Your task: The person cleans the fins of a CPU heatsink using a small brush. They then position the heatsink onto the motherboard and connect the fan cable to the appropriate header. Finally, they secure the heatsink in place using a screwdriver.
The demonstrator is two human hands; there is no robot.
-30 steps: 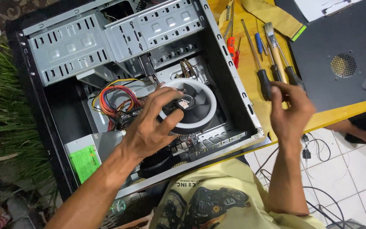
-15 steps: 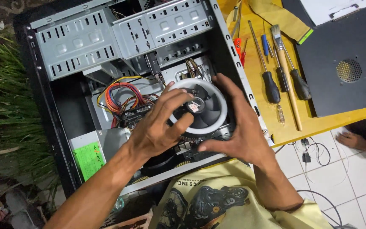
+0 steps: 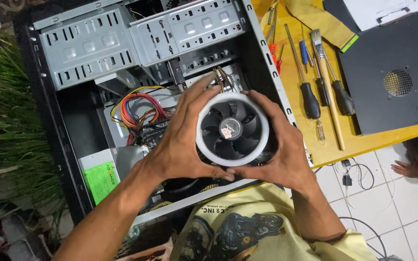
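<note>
At the centre of the frame, over the open computer case (image 3: 97,72), the left hand (image 3: 180,145) and right hand (image 3: 279,150) both have their grip closed around the round cooler fan (image 3: 232,129). Coloured cables (image 3: 139,108) crowd its left; screwdrivers (image 3: 310,96) and a brush (image 3: 327,92) lie on the yellow surface (image 3: 364,140) to the right.

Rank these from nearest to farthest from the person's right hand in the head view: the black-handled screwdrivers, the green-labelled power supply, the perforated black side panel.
From the right hand:
1. Black-handled screwdrivers, just right of it on the yellow table.
2. Perforated black side panel, farther right, past the screwdrivers.
3. Green-labelled power supply, far left, beyond the left hand.
</note>
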